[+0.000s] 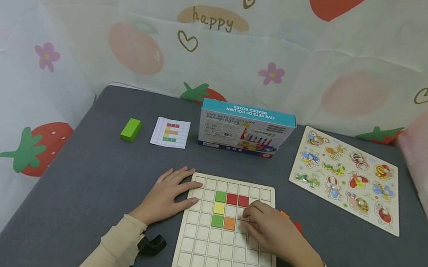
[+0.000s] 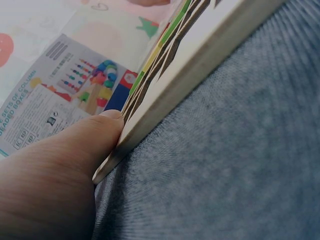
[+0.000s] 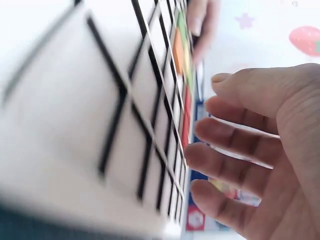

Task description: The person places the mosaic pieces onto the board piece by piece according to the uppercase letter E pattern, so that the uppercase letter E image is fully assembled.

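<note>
A pale wooden grid board point(image 1: 200, 248) lies in front of me. Two green tiles, a yellow tile point(image 1: 219, 208), an orange tile point(image 1: 229, 223) and two red tiles sit in its upper middle squares; one red tile point(image 1: 243, 201) is closest to my right fingers. My left hand point(image 1: 168, 197) is spread at the board's upper left edge, its thumb on the rim in the left wrist view. Over the board's right half is my right hand point(image 1: 272, 229), fingers loosely bent. Nothing shows between its thumb and fingers point(image 3: 235, 165) in the right wrist view.
Orange and red pieces point(image 1: 297, 226) are partly hidden behind my right hand. Farther back are a green block point(image 1: 130, 130), a card with a coloured pattern point(image 1: 170, 132) and a beaded toy box point(image 1: 238, 132). An insect puzzle board point(image 1: 346, 178) lies at the right.
</note>
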Demonstrator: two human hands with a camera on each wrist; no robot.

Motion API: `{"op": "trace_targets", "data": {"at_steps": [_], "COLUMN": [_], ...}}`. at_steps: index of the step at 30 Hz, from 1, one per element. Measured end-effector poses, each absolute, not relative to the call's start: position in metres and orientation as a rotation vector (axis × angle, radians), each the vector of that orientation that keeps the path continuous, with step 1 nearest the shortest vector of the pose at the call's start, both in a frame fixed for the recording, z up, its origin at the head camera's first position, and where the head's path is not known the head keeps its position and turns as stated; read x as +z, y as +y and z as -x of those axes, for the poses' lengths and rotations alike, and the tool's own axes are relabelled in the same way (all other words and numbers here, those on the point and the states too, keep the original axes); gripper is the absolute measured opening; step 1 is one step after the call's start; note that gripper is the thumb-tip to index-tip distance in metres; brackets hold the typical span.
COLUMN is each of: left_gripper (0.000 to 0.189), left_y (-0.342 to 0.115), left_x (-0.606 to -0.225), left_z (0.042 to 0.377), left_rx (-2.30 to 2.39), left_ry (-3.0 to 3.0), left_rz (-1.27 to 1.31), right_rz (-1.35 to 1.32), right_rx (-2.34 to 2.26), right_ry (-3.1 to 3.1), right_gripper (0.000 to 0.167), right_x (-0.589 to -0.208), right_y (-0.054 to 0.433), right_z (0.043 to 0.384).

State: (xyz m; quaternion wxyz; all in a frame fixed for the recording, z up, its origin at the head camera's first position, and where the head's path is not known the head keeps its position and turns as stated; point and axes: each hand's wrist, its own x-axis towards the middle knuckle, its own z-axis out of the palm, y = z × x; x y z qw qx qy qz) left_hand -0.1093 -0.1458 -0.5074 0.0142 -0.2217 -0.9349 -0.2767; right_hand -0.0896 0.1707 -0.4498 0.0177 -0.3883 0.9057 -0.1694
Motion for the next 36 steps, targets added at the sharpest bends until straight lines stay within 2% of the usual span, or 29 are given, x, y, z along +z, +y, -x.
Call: {"op": "trace_targets", "data": {"at_steps": [13, 23, 36], "left_gripper": [0.046, 0.047, 0.047], "left_y": [-0.147, -0.146, -0.146], "left_x": [-0.506, -0.506, -0.508], "left_z": [0.108, 0.109, 0.109], "left_rx": [-0.866, -0.866, -0.863], "left_ry": [-2.910, -2.897, -2.904], "left_rz": [0.677, 0.688, 0.691], "right_rz": [0.846, 0.656, 0.554], "right_rx": [-0.507, -0.483, -0.555], "right_ry": [2.913, 2.885, 2.891], "right_gripper": [0.021, 0.041, 0.031], "right_x": [-0.439, -0.440, -0.446], "right_y": [0.229, 0.253, 0.261], "right_z": [0.081, 0.069, 0.070]}}
